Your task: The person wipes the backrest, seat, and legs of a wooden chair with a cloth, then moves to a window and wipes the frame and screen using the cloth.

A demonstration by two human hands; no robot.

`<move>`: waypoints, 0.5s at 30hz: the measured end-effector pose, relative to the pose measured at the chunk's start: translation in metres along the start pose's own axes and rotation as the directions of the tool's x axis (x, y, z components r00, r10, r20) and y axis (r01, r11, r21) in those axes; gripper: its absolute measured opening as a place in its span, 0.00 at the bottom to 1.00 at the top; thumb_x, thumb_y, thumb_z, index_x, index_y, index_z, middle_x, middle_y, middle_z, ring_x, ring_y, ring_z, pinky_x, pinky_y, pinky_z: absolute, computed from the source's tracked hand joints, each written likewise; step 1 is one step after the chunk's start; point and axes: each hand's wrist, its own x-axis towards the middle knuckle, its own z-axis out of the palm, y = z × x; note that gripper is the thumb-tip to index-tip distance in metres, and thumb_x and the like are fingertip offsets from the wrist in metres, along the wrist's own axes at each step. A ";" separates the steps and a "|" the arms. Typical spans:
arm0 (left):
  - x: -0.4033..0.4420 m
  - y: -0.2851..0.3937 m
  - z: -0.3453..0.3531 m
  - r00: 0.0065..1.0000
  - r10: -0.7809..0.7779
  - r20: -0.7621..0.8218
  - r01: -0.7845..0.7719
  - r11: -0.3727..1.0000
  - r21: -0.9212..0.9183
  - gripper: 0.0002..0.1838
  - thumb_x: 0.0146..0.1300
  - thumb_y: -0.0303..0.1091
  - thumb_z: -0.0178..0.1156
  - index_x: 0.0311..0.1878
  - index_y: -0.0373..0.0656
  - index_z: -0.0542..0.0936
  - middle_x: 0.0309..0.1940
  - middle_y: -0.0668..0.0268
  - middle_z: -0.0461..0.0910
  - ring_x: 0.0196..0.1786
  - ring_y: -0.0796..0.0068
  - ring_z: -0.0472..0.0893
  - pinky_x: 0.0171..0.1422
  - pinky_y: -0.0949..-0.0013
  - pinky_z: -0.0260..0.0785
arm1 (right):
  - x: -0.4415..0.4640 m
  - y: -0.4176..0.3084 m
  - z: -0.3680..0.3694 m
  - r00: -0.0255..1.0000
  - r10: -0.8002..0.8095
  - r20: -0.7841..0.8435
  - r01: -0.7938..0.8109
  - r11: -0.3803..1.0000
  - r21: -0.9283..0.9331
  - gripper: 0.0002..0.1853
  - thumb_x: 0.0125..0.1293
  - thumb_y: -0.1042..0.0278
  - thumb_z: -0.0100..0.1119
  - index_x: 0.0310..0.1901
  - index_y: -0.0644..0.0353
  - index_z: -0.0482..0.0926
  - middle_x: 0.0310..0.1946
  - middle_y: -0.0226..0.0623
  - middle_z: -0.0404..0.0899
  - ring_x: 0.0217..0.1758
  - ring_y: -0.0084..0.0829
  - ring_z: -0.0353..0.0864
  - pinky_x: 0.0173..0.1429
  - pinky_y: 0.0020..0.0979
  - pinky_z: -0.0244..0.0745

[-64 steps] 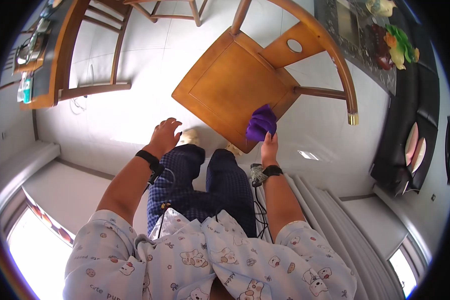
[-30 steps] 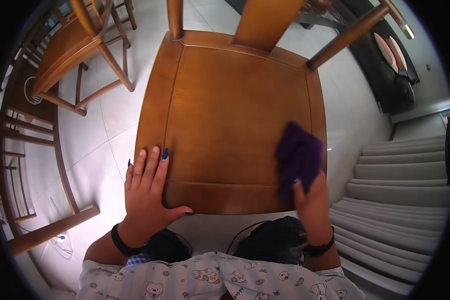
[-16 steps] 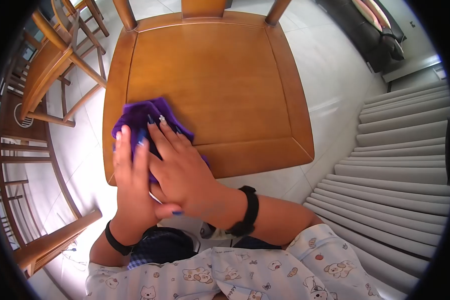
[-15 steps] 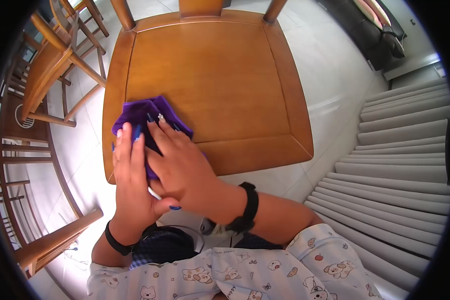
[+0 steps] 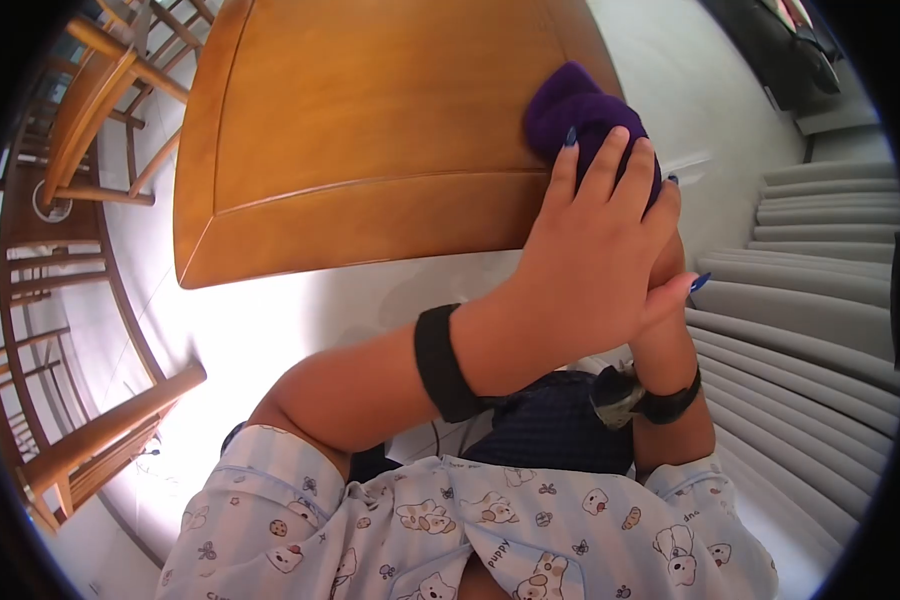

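Nearest is the person's pale, dog-printed shirt (image 5: 450, 540), with dark trousers (image 5: 560, 425) showing beyond its hem. A black band (image 5: 440, 365) circles the left wrist and another (image 5: 675, 405) the right; a small, unclear object (image 5: 615, 395) sits beside the second. The left arm reaches across the body, so the left hand (image 5: 590, 240) lies palm down over the right hand (image 5: 673, 262). The left fingers are extended and slightly spread, resting on a bunched purple cloth (image 5: 585, 112) rather than gripping it. The right fingers are hidden underneath, so I cannot tell how far open they are or whether they grasp the cloth. The cloth lies on the brown wooden chair seat (image 5: 390, 110), at its near right corner, against the right edge. Pale floor (image 5: 670, 80) shows around the seat. Right of the hands is a pleated grey curtain (image 5: 800, 290). Another wooden chair (image 5: 95, 125) stands beyond the left edge; a dark sofa (image 5: 770, 60) is at far right.
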 end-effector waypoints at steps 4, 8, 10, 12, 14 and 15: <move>-0.013 -0.021 -0.052 0.995 -0.101 0.015 0.099 0.991 0.085 0.30 0.51 0.52 0.63 0.48 0.35 0.76 0.50 0.52 0.70 0.59 0.51 0.67 0.67 0.43 0.54 | 0.017 -0.020 0.068 0.998 -0.030 0.058 0.026 0.997 0.073 0.18 0.53 0.67 0.58 0.45 0.67 0.77 0.53 0.56 0.72 0.58 0.57 0.70 0.62 0.50 0.65; -0.049 -0.051 -0.143 0.951 -0.297 0.083 0.254 0.907 0.335 0.26 0.53 0.35 0.61 0.58 0.40 0.74 0.58 0.47 0.68 0.63 0.45 0.67 0.67 0.56 0.60 | 0.042 -0.072 0.168 0.980 -0.172 0.104 0.151 0.971 0.184 0.17 0.53 0.67 0.57 0.44 0.65 0.79 0.52 0.58 0.72 0.59 0.58 0.70 0.62 0.51 0.64; -0.078 -0.077 -0.184 0.952 -0.272 0.141 0.172 0.856 0.487 0.26 0.61 0.41 0.50 0.61 0.40 0.72 0.69 0.49 0.59 0.71 0.47 0.59 0.71 0.55 0.55 | 0.050 -0.096 0.210 0.956 -0.291 0.048 0.278 0.944 0.179 0.16 0.53 0.67 0.56 0.43 0.64 0.79 0.52 0.59 0.72 0.59 0.58 0.69 0.62 0.52 0.64; -0.102 -0.094 -0.211 0.925 -0.367 0.101 0.296 0.859 0.418 0.30 0.60 0.47 0.54 0.60 0.37 0.73 0.67 0.48 0.63 0.72 0.47 0.58 0.74 0.53 0.48 | 0.049 -0.115 0.234 0.904 -0.427 -0.026 0.427 0.903 0.033 0.13 0.53 0.66 0.57 0.40 0.61 0.81 0.49 0.58 0.74 0.57 0.58 0.71 0.59 0.51 0.67; -0.121 -0.093 -0.221 0.944 -0.307 0.120 0.217 0.854 0.473 0.31 0.61 0.51 0.52 0.59 0.34 0.73 0.64 0.47 0.67 0.72 0.48 0.59 0.73 0.52 0.49 | 0.039 -0.117 0.247 0.873 -0.484 -0.057 0.486 0.873 0.048 0.09 0.54 0.66 0.55 0.33 0.59 0.81 0.48 0.58 0.75 0.59 0.60 0.70 0.61 0.52 0.66; -0.126 -0.087 -0.223 0.945 -0.303 0.120 0.205 0.839 0.504 0.29 0.61 0.49 0.53 0.56 0.34 0.75 0.60 0.48 0.71 0.69 0.48 0.64 0.71 0.53 0.52 | 0.031 -0.115 0.246 0.862 -0.500 -0.075 0.505 0.862 0.051 0.08 0.54 0.66 0.55 0.32 0.58 0.80 0.47 0.55 0.75 0.59 0.56 0.71 0.61 0.50 0.66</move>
